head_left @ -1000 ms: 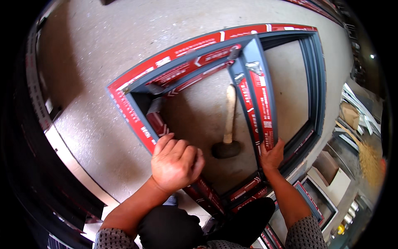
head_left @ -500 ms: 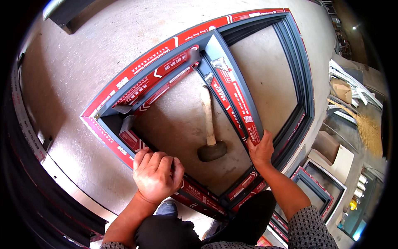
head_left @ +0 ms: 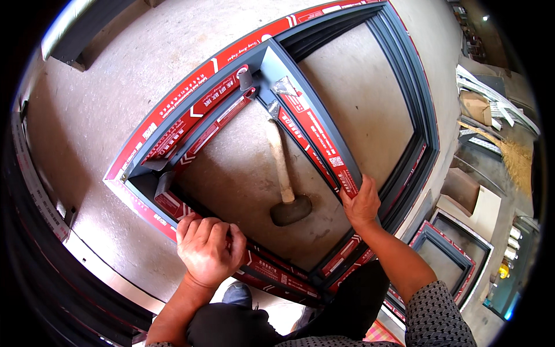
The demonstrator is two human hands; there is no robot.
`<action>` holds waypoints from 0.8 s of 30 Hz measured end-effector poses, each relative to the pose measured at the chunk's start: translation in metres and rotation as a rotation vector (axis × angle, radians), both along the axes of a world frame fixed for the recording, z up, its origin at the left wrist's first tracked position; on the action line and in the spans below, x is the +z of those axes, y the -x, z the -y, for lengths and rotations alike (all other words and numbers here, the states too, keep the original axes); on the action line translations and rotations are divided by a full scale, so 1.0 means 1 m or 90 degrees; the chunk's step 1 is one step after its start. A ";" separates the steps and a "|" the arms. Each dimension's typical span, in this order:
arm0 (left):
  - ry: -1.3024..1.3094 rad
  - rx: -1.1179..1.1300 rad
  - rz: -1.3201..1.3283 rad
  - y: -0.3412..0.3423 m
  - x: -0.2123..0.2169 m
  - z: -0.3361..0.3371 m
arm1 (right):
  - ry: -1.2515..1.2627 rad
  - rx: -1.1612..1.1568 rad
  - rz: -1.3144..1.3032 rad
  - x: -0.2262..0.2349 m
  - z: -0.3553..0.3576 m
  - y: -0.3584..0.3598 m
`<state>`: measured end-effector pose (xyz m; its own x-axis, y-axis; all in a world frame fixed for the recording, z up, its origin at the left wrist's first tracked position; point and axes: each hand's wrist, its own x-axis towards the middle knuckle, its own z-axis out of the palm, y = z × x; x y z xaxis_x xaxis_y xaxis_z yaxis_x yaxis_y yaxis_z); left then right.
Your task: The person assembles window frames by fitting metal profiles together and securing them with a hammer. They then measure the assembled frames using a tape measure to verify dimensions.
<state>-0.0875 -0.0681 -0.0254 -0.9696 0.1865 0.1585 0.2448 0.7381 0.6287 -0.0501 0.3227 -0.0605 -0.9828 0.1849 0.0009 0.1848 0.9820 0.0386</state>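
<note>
A large grey window frame, partly covered in red protective film, spreads out in front of me. My left hand is closed over its near left rail, knuckles up. Farther right, my right hand grips the near end of the frame's dividing bar, with the thumb along the inner side. Through the left opening a mallet with a dark head and pale wooden handle shows on the floor. Loose curls of film stick up at the far end of that opening.
Long dark profiles run along the left. A dark beam-like piece stands at the far left. On the right are smaller framed panels, an open cardboard box, pale strips and a straw broom.
The view has shifted a little, so the frame's far side sits higher and farther left in the picture. Both hands keep their places on the frame. The film curl, blurred before, is now sharp.
</note>
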 end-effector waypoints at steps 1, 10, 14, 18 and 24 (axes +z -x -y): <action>0.001 0.000 0.001 0.000 0.000 0.000 | -0.002 0.002 -0.002 0.000 0.000 0.000; 0.017 -0.002 -0.004 -0.001 0.001 0.000 | 0.000 0.007 0.005 0.005 0.005 0.003; 0.024 -0.007 0.003 -0.002 0.000 0.002 | -0.002 0.018 0.000 0.004 0.006 0.000; 0.034 -0.016 0.014 0.000 0.003 -0.003 | -0.015 0.035 -0.013 0.003 0.003 0.000; 0.111 -0.050 0.038 -0.007 0.004 -0.011 | 0.001 0.013 0.005 0.005 -0.001 0.001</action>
